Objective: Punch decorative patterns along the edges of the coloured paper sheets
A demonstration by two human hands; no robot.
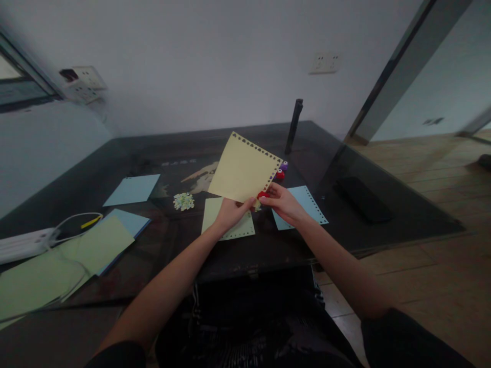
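**Both hands on one punched yellow sheet, red punch at its lower corner**

Left hand (231, 212) pinches the bottom edge of the yellow sheet (243, 169), thumb on the near face, fingers behind. Sheet is held up off the table (383, 168), tilted, top corner pointing away and to the left. A row of small punched holes runs along its top and right edges. Right hand (283, 202) closes on a red punch (263, 194) right at the sheet's lower right corner, fingers curled over it; whether the paper edge sits inside the punch slot cannot be told. The two hands almost touch, right hand nearer the punch, left hand carrying the paper.

Flat under the hands: a pale green sheet (226, 219) with a punched edge, and a blue sheet (307, 203) with punched edges, just right of it. Behind the held sheet, a second red punch (280, 175) and a purple punch (284, 165), side by side. Pile of paper confetti (183, 201) left of the hands, loose on the tabletop, not in any container. Further left: another blue sheet (132, 189), stacked green and blue papers (95, 243), white power strip (23, 244) with cable. Dark upright post (294, 125) at the back, black flat object (358, 198) at right.
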